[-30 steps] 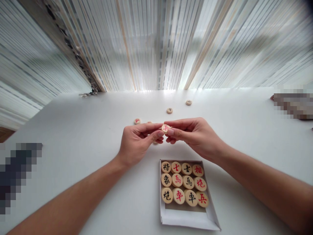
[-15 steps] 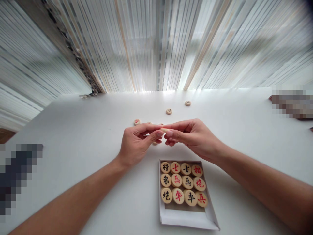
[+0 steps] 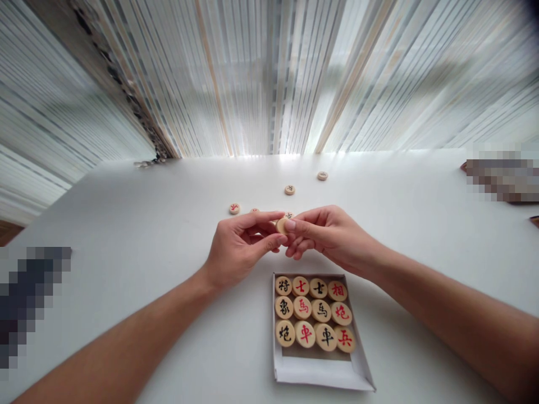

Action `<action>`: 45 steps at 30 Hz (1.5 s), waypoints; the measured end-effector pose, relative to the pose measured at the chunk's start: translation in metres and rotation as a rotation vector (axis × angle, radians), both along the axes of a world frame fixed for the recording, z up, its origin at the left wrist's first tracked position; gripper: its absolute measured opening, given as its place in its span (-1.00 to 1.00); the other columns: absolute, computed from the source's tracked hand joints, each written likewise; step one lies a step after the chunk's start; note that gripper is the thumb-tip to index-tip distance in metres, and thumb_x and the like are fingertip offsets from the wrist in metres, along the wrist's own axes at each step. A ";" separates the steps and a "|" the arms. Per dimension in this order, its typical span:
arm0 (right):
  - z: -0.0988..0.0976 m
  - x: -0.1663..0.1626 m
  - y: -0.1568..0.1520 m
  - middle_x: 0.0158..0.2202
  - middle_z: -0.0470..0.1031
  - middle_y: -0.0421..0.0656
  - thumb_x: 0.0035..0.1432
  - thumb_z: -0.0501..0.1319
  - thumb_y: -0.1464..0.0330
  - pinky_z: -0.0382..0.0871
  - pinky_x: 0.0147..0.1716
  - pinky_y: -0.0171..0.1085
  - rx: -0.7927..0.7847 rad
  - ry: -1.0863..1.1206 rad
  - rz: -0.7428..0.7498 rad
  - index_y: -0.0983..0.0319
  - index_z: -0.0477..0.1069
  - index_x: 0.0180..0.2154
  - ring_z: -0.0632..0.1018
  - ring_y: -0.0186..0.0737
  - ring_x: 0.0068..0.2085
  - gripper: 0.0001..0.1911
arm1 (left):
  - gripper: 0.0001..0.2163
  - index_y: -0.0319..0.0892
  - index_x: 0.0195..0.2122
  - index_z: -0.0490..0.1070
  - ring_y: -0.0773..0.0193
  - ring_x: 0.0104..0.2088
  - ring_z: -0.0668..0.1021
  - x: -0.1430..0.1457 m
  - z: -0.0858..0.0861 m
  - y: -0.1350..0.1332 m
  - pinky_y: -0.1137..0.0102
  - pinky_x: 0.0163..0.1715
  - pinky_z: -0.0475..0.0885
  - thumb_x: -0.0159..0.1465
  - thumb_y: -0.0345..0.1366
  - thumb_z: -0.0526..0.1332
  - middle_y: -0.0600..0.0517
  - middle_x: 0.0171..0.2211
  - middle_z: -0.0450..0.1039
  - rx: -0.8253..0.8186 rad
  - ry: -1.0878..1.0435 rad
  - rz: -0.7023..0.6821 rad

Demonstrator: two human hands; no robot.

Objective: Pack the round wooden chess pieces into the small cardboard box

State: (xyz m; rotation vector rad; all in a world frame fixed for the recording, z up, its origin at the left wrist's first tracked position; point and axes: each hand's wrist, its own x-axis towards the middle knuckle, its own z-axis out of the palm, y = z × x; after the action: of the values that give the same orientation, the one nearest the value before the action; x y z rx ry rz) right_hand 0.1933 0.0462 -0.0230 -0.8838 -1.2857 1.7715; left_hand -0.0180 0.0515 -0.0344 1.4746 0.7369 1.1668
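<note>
Over the table, both hands meet around one round wooden xiangqi piece (image 3: 281,226), tipped so that a plain face shows toward me. My right hand (image 3: 326,230) pinches its right side, thumb across the face. From the left, my left hand (image 3: 236,244) holds it by the rim, index finger above and thumb below. Any character on its far side is hidden. Below the hands lies an open white box (image 3: 320,373) with rows of xiangqi pieces (image 3: 301,308), marked in red and black characters. Part of the box floor shows near its front.
Loose pieces lie behind the hands: a red-marked one (image 3: 234,209) at left, a black-marked one (image 3: 289,190), and another (image 3: 322,176) farther right. More are partly hidden by the fingers. A striped curtain (image 3: 252,84) hangs behind the white table (image 3: 138,224). Blurred-out items sit at both sides.
The held piece has turned from edge-on to showing its plain face. My left thumb and index finger have spread apart around its rim. The view has shifted slightly.
</note>
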 end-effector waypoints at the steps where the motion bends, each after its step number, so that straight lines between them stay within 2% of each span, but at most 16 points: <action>1: 0.000 0.000 0.000 -0.38 0.70 -0.09 0.09 0.60 0.10 0.61 -0.32 -0.31 0.005 -0.008 0.001 0.27 0.74 -0.29 0.66 -0.27 -0.38 -0.64 | -0.68 -0.21 -0.02 0.73 0.28 -0.41 0.73 0.000 0.000 0.000 0.40 -0.30 0.75 0.19 -0.43 0.56 -0.01 -0.35 0.73 -0.008 0.003 -0.011; 7: 0.002 -0.004 -0.003 -0.56 0.56 -0.21 -0.09 0.68 0.14 0.40 -0.56 -0.36 0.019 -0.097 -0.053 0.29 0.66 -0.39 0.47 -0.36 -0.55 -0.60 | -0.70 -0.23 0.02 0.71 0.21 -0.36 0.77 0.000 -0.003 -0.003 0.36 -0.27 0.76 0.25 -0.38 0.53 -0.10 -0.27 0.76 -0.021 0.078 -0.053; 10: 0.002 -0.006 -0.004 -0.62 0.51 -0.24 -0.08 0.67 0.10 0.34 -0.59 -0.37 0.014 -0.113 -0.085 0.29 0.63 -0.42 0.45 -0.36 -0.58 -0.57 | -0.70 -0.21 0.03 0.70 0.15 -0.26 0.80 0.000 -0.003 -0.004 0.35 -0.21 0.76 0.26 -0.39 0.52 -0.11 -0.20 0.78 0.014 0.100 -0.084; 14: 0.002 -0.006 -0.004 -0.60 0.49 -0.22 0.02 0.61 0.04 0.36 -0.58 -0.36 0.023 -0.074 -0.066 0.29 0.63 -0.45 0.45 -0.36 -0.57 -0.56 | -0.73 -0.20 -0.01 0.71 0.16 -0.26 0.80 0.001 -0.002 -0.004 0.39 -0.23 0.75 0.26 -0.41 0.52 -0.08 -0.24 0.78 0.017 0.066 -0.105; 19: 0.007 -0.006 -0.004 -0.51 0.57 -0.16 0.03 0.61 0.16 0.42 -0.52 -0.37 -0.040 0.026 -0.046 0.28 0.63 -0.45 0.50 -0.35 -0.50 -0.66 | -0.70 -0.25 -0.02 0.70 0.15 -0.33 0.78 0.002 0.001 -0.001 0.37 -0.35 0.74 0.22 -0.36 0.55 -0.11 -0.29 0.77 -0.048 0.023 -0.078; 22: 0.008 -0.004 -0.003 -0.45 0.62 -0.11 0.09 0.56 0.24 0.46 -0.47 -0.36 -0.065 0.039 -0.036 0.29 0.65 -0.42 0.55 -0.32 -0.46 -0.74 | -0.69 -0.25 -0.02 0.71 0.16 -0.36 0.77 0.001 0.002 0.000 0.36 -0.36 0.75 0.21 -0.33 0.57 -0.10 -0.29 0.77 -0.054 0.014 -0.073; 25: 0.005 -0.003 -0.003 -0.46 0.61 -0.14 0.12 0.54 0.27 0.47 -0.45 -0.35 -0.042 0.034 -0.026 0.28 0.67 -0.38 0.55 -0.32 -0.45 -0.80 | -0.69 -0.23 -0.05 0.73 0.19 -0.39 0.76 0.001 0.004 0.000 0.37 -0.36 0.75 0.18 -0.33 0.59 -0.09 -0.30 0.77 -0.053 -0.002 -0.072; 31: 0.001 -0.004 -0.002 -0.52 0.55 -0.21 -0.01 0.64 0.27 0.42 -0.52 -0.38 -0.026 0.034 -0.027 0.28 0.64 -0.38 0.49 -0.36 -0.49 -0.72 | -0.71 -0.19 -0.01 0.74 0.23 -0.40 0.75 0.002 0.004 -0.002 0.42 -0.36 0.73 0.23 -0.40 0.54 -0.08 -0.29 0.78 -0.040 0.001 -0.078; 36: 0.003 -0.004 -0.002 -0.53 0.56 -0.21 0.03 0.63 0.22 0.46 -0.49 -0.36 0.008 0.042 -0.017 0.27 0.67 -0.38 0.53 -0.33 -0.46 -0.71 | -0.67 -0.21 0.00 0.73 0.25 -0.38 0.74 0.001 0.002 -0.001 0.43 -0.35 0.73 0.20 -0.40 0.56 -0.10 -0.27 0.77 -0.049 0.002 -0.071; 41: 0.003 -0.003 -0.003 -0.46 0.63 -0.17 0.06 0.63 0.23 0.52 -0.43 -0.34 0.054 0.028 -0.008 0.28 0.71 -0.32 0.56 -0.33 -0.44 -0.73 | -0.75 -0.23 -0.03 0.73 0.28 -0.42 0.73 0.001 0.003 -0.001 0.46 -0.38 0.71 0.26 -0.42 0.52 -0.08 -0.31 0.76 -0.026 -0.012 -0.076; 45: 0.003 -0.003 -0.003 -0.39 0.69 -0.13 0.05 0.63 0.24 0.57 -0.38 -0.32 0.097 0.009 -0.018 0.26 0.75 -0.22 0.60 -0.30 -0.40 -0.70 | -0.78 -0.23 -0.09 0.73 0.29 -0.44 0.72 0.002 0.002 -0.001 0.45 -0.38 0.72 0.24 -0.37 0.54 -0.03 -0.34 0.74 -0.041 -0.016 -0.025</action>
State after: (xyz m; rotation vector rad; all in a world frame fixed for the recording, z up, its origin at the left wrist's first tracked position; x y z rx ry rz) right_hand 0.1900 0.0435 -0.0196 -0.8289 -1.3421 1.6828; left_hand -0.0161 0.0508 -0.0324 1.4349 0.7253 1.1369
